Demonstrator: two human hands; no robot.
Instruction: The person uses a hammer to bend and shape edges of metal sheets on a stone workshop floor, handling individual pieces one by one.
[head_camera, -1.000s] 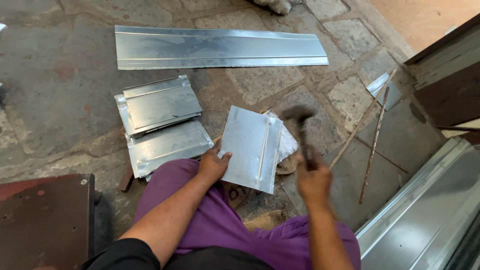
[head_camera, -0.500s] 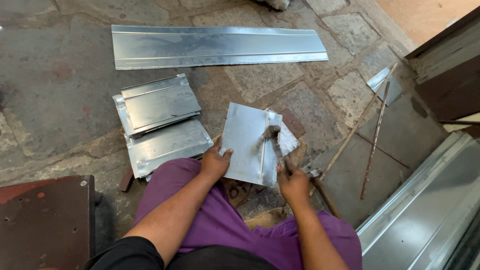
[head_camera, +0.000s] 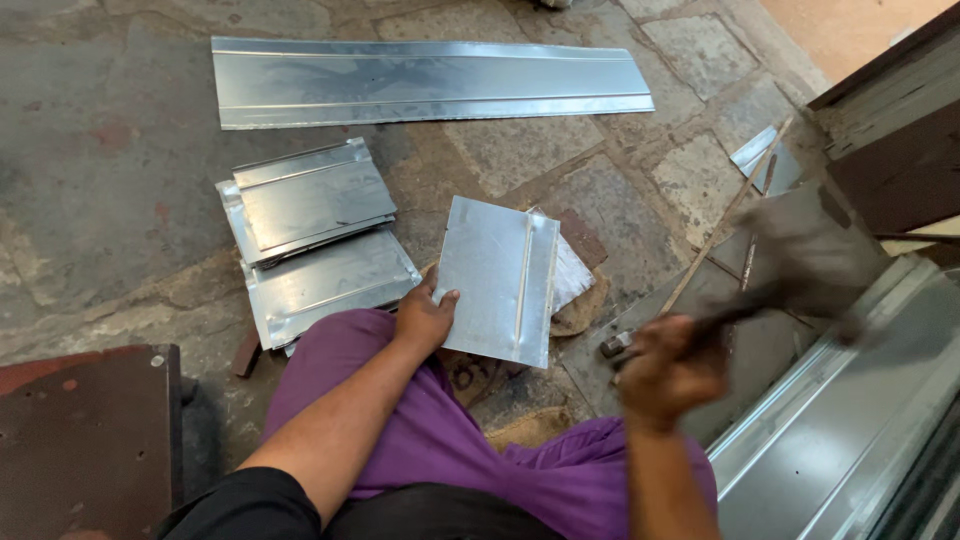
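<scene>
A person in purple trousers is sitting on a stone floor (head_camera: 110, 230), working a small metal sheet (head_camera: 497, 280) with a hammer (head_camera: 800, 262).

The left hand (head_camera: 424, 318) is pressing on the sheet's lower left edge, thumb lying on top of the metal and fingers tucked under it, pinning it in place. The sheet is lying flat just ahead of the knee, its raised seam running lengthwise near the right side. Beneath its right edge, a second folded piece (head_camera: 572, 272) is peeking out, resting on a brown pad (head_camera: 583, 312).

The right hand (head_camera: 668, 368) is clenched around the hammer's handle, off to the right of the sheet and apart from it. Hand and hammer are both blurring with motion; the hammer head is hanging well right of the sheet, over the floor near a long metal channel (head_camera: 830, 430).

To the left of the sheet, 2 folded panels (head_camera: 310, 240) are lying stacked, just beside the left forearm. A long strip (head_camera: 430, 82) is stretching across the floor beyond them, well apart from both hands. Thin rods (head_camera: 735, 215) are leaning across the stones at right, near a small offcut (head_camera: 755, 152). A rust-brown plate (head_camera: 85, 440) is sitting at lower left.
</scene>
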